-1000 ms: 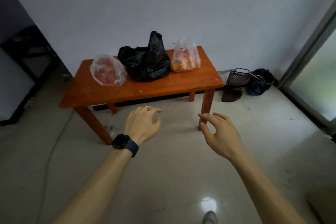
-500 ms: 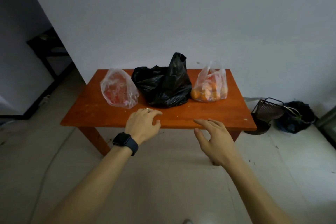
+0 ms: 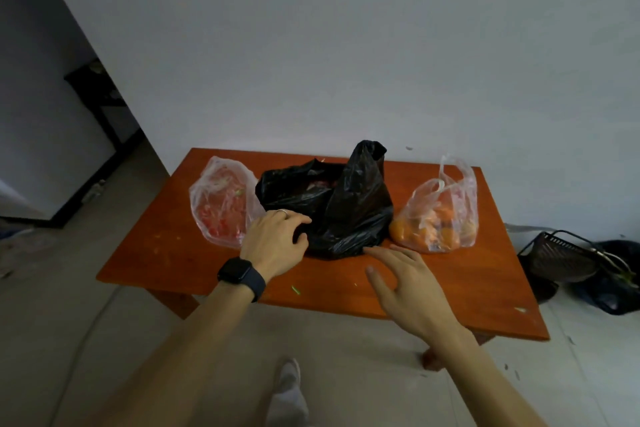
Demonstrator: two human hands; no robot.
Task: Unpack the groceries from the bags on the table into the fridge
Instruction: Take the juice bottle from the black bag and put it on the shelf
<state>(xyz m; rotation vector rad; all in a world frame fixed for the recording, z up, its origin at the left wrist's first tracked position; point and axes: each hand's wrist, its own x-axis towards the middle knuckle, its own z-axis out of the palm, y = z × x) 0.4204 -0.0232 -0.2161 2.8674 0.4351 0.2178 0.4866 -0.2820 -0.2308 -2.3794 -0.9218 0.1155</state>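
Note:
Three bags stand in a row on an orange wooden table. A clear bag of red produce is at the left, a black plastic bag in the middle, and a clear bag of orange fruit at the right. My left hand, with a dark watch on the wrist and a ring, hovers at the black bag's front left, fingers curled and empty. My right hand is spread flat over the table just in front of the black bag, holding nothing. No fridge is in view.
A white wall rises behind the table. A dark wire basket and a dark bag lie on the floor at the right. A dark shelf unit stands back left. My foot is on the pale floor before the table.
I have stepped up to the table, so it and the bags look much larger. Both hands have moved forward from over the floor to over the tabletop by the black bag.

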